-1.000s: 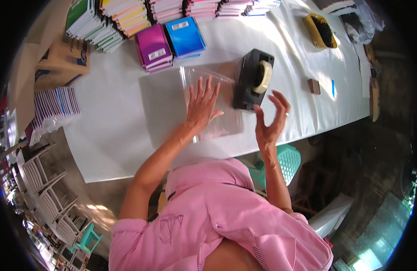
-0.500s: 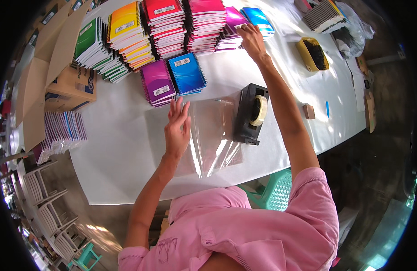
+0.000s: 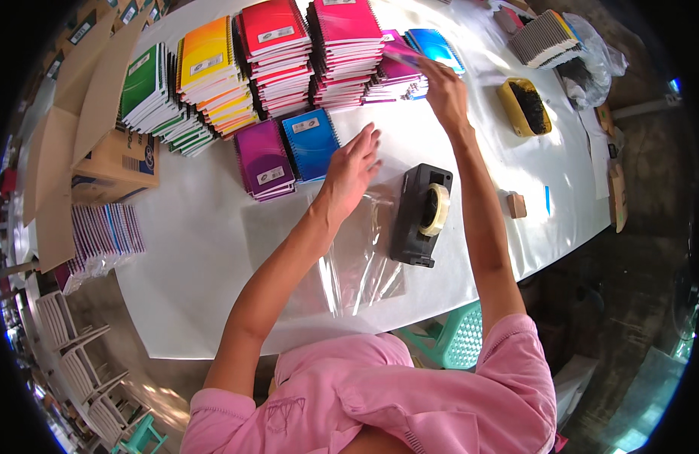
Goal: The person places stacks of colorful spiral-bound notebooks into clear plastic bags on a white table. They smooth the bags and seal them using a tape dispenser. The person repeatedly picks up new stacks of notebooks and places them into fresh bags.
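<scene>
My right hand (image 3: 446, 89) reaches to the far side of the table and grips the corner of a purple spiral notebook (image 3: 401, 54), blurred and tilted above the short purple stack (image 3: 395, 69). My left hand (image 3: 352, 168) hovers open over the middle, fingers stretched toward the stacks, holding nothing. Left of it lie a small pile of purple notebooks (image 3: 264, 157) and a pile of blue notebooks (image 3: 310, 144), side by side. Beneath my left forearm, clear plastic sheets (image 3: 364, 261) lie flat. A black tape dispenser (image 3: 414, 227) with a pale roll stands between my arms.
Tall green (image 3: 143, 85), yellow (image 3: 205, 64), red (image 3: 272, 34) and pink notebook stacks (image 3: 345, 30) line the far edge; blue notebooks (image 3: 434, 50) lie beyond my right hand. An open carton (image 3: 115, 170) stands left. Rightward are a yellow tub (image 3: 508, 98) and a small brown block (image 3: 517, 206).
My right hand has raised a purple notebook off its stack and drawn slightly nearer. My left hand has moved rightward, away from the small purple pile.
</scene>
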`<state>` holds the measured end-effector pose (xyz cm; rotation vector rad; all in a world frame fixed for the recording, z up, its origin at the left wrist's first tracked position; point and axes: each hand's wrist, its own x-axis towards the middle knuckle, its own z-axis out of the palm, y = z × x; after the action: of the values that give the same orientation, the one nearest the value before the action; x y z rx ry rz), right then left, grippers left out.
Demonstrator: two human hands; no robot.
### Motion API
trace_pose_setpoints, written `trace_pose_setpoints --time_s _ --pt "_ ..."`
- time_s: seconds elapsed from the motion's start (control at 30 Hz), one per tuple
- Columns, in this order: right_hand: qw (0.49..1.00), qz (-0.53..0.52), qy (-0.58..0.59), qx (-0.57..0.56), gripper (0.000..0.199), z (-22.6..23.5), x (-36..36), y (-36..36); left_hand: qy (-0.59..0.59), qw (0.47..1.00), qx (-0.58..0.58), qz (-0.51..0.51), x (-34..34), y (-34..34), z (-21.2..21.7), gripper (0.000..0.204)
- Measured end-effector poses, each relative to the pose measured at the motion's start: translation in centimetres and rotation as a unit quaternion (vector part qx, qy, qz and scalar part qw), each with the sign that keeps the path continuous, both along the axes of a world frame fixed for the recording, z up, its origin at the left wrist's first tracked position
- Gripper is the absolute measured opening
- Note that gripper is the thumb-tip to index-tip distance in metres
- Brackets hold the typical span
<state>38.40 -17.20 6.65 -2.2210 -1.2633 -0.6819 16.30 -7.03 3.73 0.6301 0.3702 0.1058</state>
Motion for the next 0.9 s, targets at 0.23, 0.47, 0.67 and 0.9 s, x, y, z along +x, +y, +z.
trace_pose_setpoints --time_s 0.23,0.47,0.67,0.9 --pt "0.975 0.169 0.126 -0.07 0.028 4.5 -19.4 -1.5 -0.112 0.962 -0.212 -0.132 -1.5 3.5 -0.9 0.032" --pt "0.932 -0.143 0.318 -0.102 0.062 -7.2 -16.0 8.2 0.012 0.994 -0.022 0.107 -13.5 9.9 -1.0 0.043" --pt "0.923 -0.233 0.279 -0.13 0.034 -6.7 -15.5 9.2 0.005 0.989 -0.024 0.146 -18.0 12.6 -4.4 0.053" --pt "0.777 0.047 0.606 0.163 0.031 -1.8 -25.0 8.0 -0.1 0.981 -0.091 0.139 -19.2 11.3 -4.3 0.064"
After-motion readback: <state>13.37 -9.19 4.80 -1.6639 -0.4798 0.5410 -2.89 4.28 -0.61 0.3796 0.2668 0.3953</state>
